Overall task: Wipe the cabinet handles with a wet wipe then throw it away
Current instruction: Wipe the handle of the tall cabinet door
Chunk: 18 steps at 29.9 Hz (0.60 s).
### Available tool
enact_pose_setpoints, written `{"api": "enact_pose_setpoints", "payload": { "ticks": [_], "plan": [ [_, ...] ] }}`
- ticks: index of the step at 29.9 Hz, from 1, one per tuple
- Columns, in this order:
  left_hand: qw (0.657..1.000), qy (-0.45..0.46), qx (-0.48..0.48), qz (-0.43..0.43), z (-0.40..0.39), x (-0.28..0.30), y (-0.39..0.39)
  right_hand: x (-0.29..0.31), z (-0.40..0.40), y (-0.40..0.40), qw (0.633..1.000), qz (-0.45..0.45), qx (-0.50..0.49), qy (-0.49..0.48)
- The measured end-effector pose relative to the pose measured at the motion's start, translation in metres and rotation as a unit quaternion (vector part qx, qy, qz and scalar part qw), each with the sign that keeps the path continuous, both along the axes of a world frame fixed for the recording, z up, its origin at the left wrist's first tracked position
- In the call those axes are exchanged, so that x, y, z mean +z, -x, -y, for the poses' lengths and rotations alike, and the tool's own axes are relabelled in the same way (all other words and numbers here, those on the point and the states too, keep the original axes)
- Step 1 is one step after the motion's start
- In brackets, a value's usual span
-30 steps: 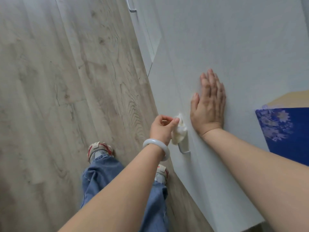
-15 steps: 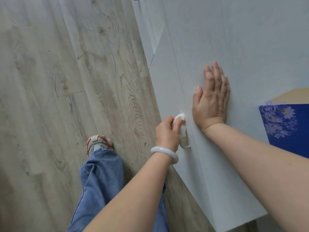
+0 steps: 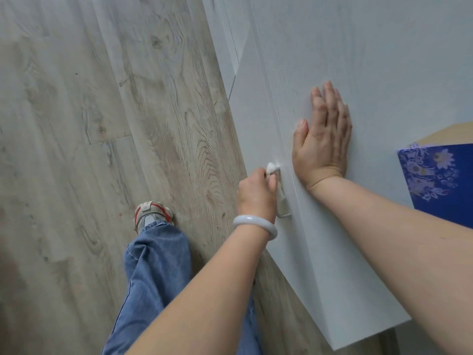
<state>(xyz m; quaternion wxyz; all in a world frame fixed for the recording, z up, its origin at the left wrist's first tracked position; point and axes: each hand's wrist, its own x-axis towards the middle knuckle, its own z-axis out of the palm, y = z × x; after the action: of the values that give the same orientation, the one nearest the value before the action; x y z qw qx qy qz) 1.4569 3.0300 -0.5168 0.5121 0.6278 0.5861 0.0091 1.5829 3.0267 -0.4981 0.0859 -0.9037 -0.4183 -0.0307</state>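
Observation:
My left hand (image 3: 257, 192), with a pale bangle on the wrist, grips a white wet wipe (image 3: 272, 168) wrapped round the metal cabinet handle (image 3: 283, 214). Only the handle's lower end shows below the hand. The wipe sits at the handle's upper end. My right hand (image 3: 323, 139) lies flat with straight fingers on the white cabinet door (image 3: 320, 252), just right of the handle.
Wood-grain floor (image 3: 102, 124) spreads to the left. My jeans leg (image 3: 156, 265) and a sneaker (image 3: 151, 213) are below the handle. A blue floral box (image 3: 440, 180) sits at the right edge. More white cabinet fronts (image 3: 225, 34) run along the top.
My left hand slid the wipe up along the handle, from near its lower end to its top. My right hand stays flat on the door.

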Motion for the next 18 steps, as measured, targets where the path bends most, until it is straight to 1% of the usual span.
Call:
{"api": "enact_pose_setpoints", "payload": {
  "ticks": [3,6,10,11,14,16,18],
  "plan": [
    [0.991,0.083,0.099,0.017,0.037,0.006,0.012,-0.001,0.000,0.001,1.000,0.002,-0.001,-0.004],
    [0.975,0.155,0.153,0.040,0.040,0.009,0.014,0.000,0.000,0.001,1.000,-0.001,-0.003,-0.001],
    [0.965,0.157,0.197,0.080,-0.002,0.005,0.001,0.000,-0.001,0.000,1.000,0.004,0.000,-0.002],
    [0.957,0.168,0.218,0.089,-0.004,0.007,0.001,-0.001,0.000,0.000,1.000,0.006,-0.002,-0.002],
    [0.913,0.266,0.290,0.105,0.023,0.014,0.009,-0.001,0.001,0.000,1.000,0.011,-0.003,-0.007],
    [0.899,0.306,0.300,0.092,0.047,0.018,0.020,-0.001,0.001,0.001,1.000,0.009,-0.004,-0.008],
    [0.897,0.318,0.297,0.085,0.051,0.019,0.022,-0.001,0.000,0.001,1.000,0.005,-0.004,-0.008]
  ]
}}
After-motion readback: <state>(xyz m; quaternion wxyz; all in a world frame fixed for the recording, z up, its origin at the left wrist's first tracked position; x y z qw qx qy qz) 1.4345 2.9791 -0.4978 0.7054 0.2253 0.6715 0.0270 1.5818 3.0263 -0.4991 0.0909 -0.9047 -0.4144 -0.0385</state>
